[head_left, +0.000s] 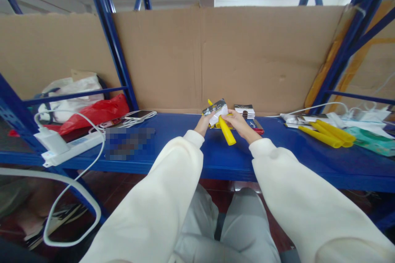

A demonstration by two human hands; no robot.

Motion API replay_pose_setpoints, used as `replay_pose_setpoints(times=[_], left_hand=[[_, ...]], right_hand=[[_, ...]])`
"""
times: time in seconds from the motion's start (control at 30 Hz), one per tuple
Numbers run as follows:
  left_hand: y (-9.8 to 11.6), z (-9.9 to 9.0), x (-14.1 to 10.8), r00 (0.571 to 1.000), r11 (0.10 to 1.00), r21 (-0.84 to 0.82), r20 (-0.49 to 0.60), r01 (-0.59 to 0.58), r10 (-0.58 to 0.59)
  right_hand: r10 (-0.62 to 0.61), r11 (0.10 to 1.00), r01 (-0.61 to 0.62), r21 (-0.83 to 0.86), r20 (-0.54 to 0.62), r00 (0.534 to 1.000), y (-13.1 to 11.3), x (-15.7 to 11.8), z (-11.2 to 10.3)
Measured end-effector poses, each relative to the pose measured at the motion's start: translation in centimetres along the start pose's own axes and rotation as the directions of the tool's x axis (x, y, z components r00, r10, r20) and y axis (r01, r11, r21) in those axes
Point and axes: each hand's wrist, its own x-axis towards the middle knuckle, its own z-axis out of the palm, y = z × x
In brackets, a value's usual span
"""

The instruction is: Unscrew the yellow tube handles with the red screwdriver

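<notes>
My left hand (203,123) is closed on a black-and-white printed card (220,109), which looks folded and is tilted up above the blue shelf. My right hand (239,121) pinches the same card's lower right side, close to a yellow tapered handle (227,131) that points down toward me. More yellow shows behind and under the card, so the handle seems to belong to a longer item partly hidden by it. Beyond my right hand sits a stack of similar cards (245,111). A dark blue and red packet (254,125) lies just beside that hand.
Several yellow handles (330,133) lie at the right, near a green packet (375,140). At the left are a white power strip (74,148) with looping cable, a phone (142,114) and a red bag (97,113). A cardboard panel (247,53) closes the back.
</notes>
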Motion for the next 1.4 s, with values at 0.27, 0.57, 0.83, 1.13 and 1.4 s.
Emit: replay_pose_setpoints(times=[0.27,0.57,0.83,1.13,1.4], left_hand=[[0.2,-1.4,1.1,0.964,0.999,-0.035,-0.263,0.042,-0.049],[1.8,-2.0,-0.2,0.816,0.997,0.027,-0.577,0.067,-0.039],[1.4,-1.3,-0.5,0.841,0.995,0.056,-0.54,0.082,-0.039],[1.8,-0.2,-1.7,0.919,0.968,0.092,-0.346,0.233,-0.189],[1.2,0.0,-2.1,0.951,0.937,0.205,-0.184,0.284,-0.248]], right_hand=[[0.089,0.995,-0.092,0.043,0.069,0.994,-0.9,-0.4,-0.7],[0.05,0.983,-0.029,0.183,-0.111,0.992,-0.7,0.7,-1.2],[0.143,0.938,-0.015,0.347,-0.346,0.927,-1.4,1.9,-3.7],[0.259,0.96,-0.16,0.23,-0.512,0.819,-2.9,4.5,-8.7],[0.28,0.96,-0.248,0.132,-0.54,0.794,-1.3,7.3,-10.3]])
